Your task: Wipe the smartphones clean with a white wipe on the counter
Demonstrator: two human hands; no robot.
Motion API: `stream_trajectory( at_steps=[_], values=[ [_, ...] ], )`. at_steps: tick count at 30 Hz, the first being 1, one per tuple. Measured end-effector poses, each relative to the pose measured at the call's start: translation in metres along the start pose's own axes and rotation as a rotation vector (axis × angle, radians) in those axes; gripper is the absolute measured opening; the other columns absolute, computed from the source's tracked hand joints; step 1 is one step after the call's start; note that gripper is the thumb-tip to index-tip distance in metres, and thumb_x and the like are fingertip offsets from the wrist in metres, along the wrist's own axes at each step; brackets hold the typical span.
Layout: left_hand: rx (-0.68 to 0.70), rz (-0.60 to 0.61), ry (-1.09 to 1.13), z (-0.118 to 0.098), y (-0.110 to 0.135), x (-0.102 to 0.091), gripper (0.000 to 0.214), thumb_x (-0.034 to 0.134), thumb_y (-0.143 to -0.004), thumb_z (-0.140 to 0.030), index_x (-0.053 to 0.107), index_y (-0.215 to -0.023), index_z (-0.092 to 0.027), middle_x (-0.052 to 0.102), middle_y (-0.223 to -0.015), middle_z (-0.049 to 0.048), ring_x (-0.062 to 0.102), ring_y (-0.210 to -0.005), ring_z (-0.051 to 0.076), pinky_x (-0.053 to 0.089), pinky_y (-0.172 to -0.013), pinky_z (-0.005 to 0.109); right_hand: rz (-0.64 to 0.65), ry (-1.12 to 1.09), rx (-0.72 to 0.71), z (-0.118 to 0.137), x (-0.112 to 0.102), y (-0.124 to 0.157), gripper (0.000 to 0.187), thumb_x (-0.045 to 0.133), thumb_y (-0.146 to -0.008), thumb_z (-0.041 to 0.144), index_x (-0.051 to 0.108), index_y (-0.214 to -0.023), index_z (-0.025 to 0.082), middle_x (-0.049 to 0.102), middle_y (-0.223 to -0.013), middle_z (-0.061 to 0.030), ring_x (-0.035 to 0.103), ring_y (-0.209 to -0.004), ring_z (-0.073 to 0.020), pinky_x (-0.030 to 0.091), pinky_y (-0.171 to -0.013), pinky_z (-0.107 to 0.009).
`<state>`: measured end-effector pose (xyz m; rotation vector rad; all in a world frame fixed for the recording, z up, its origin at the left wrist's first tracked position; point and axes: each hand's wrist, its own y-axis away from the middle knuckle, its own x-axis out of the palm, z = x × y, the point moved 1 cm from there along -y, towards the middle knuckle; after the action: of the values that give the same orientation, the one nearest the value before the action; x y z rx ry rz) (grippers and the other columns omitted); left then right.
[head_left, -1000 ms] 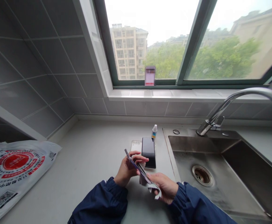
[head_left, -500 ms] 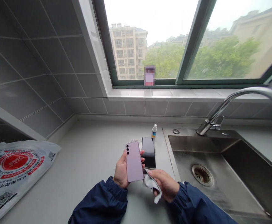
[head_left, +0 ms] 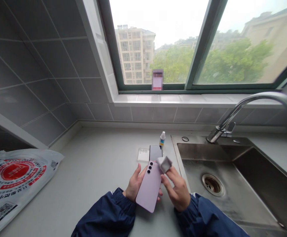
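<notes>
A light purple smartphone (head_left: 150,189) lies back side up in my left hand (head_left: 135,185), its three camera lenses toward the far end. My left fingers wrap under it and show at its right edge. My right hand (head_left: 177,190) is closed on a grey-white cloth (head_left: 165,163), which is at the phone's upper right edge; whether it touches the phone I cannot tell. Just beyond, a dark-screened phone (head_left: 155,151) rests on the counter, partly covered by the purple one. Beside it lies a clear phone case (head_left: 143,154).
A small white bottle (head_left: 162,138) with a blue and yellow label stands behind the phones. To the right is a steel sink (head_left: 237,184) with a curved faucet (head_left: 232,113). A printed plastic bag (head_left: 17,184) lies on the counter (head_left: 89,164) at the left, below the window.
The purple phone has come down and nearer, tilting so its top leans right. My right hand has carried the cloth up from the phone's lower edge to its upper right. The clear case is now uncovered.
</notes>
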<state>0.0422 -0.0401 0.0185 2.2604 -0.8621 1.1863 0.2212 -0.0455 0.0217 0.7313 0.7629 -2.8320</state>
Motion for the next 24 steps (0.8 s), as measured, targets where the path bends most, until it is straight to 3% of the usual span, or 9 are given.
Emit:
stream_trajectory(
  at_steps=[2,5,8,13,19,24],
  values=[
    [0.046,-0.031,0.008,0.001,-0.001,-0.002,0.072,0.024,-0.089,-0.070,0.039,-0.143,-0.024,0.063,-0.120,0.0157,0.068,-0.091,0.030,0.049,-0.082,0.048,0.182,0.212,-0.194,0.002,0.008,0.007,0.043,0.046,-0.096,0.030,0.053,-0.137,0.017,0.046,-0.146,-0.0128,0.027,-0.143,-0.0336,0.026,-0.113,-0.055],
    [0.124,-0.095,0.024,0.002,-0.002,-0.006,0.068,0.028,-0.091,-0.064,0.045,-0.140,-0.020,0.063,-0.122,0.0152,0.063,-0.107,0.030,0.044,-0.096,0.046,0.313,0.440,-0.319,0.004,0.017,0.014,0.059,0.047,-0.096,0.036,0.032,-0.150,0.016,0.033,-0.153,-0.0135,0.013,-0.146,-0.0354,0.017,-0.113,-0.062],
    [0.140,-0.113,0.039,0.002,-0.004,-0.009,0.069,0.031,-0.090,-0.065,0.045,-0.140,-0.019,0.063,-0.122,0.0153,0.060,-0.115,0.029,0.040,-0.102,0.045,0.358,0.488,-0.376,0.008,0.021,0.019,0.066,0.048,-0.095,0.045,0.029,-0.151,0.015,0.031,-0.154,-0.0135,0.011,-0.146,-0.0357,0.005,-0.115,-0.062],
    [0.095,-0.120,0.029,-0.001,-0.002,-0.010,0.077,0.033,-0.086,-0.072,0.042,-0.142,-0.020,0.061,-0.125,0.0166,0.060,-0.113,0.031,0.040,-0.101,0.049,0.438,0.381,-0.461,0.021,0.024,0.023,0.066,0.047,-0.093,0.056,0.037,-0.147,0.018,0.043,-0.147,-0.0118,0.024,-0.144,-0.0333,-0.014,-0.113,-0.060],
    [0.070,-0.128,0.039,-0.004,-0.001,-0.009,0.083,0.037,-0.082,-0.076,0.039,-0.144,-0.021,0.059,-0.127,0.0167,0.061,-0.111,0.030,0.043,-0.098,0.045,0.456,0.317,-0.449,0.026,0.025,0.023,0.062,0.050,-0.092,0.054,0.044,-0.143,0.020,0.047,-0.145,-0.0110,0.032,-0.140,-0.0338,-0.010,-0.113,-0.062],
    [0.079,-0.093,0.064,-0.001,-0.002,-0.006,0.081,0.037,-0.083,-0.074,0.040,-0.143,-0.020,0.061,-0.126,0.0155,0.058,-0.118,0.030,0.039,-0.103,0.045,0.414,0.389,-0.442,0.019,0.024,0.022,0.059,0.052,-0.093,0.046,0.041,-0.145,0.021,0.043,-0.148,-0.0093,0.028,-0.142,-0.0331,-0.007,-0.115,-0.061]
  ],
)
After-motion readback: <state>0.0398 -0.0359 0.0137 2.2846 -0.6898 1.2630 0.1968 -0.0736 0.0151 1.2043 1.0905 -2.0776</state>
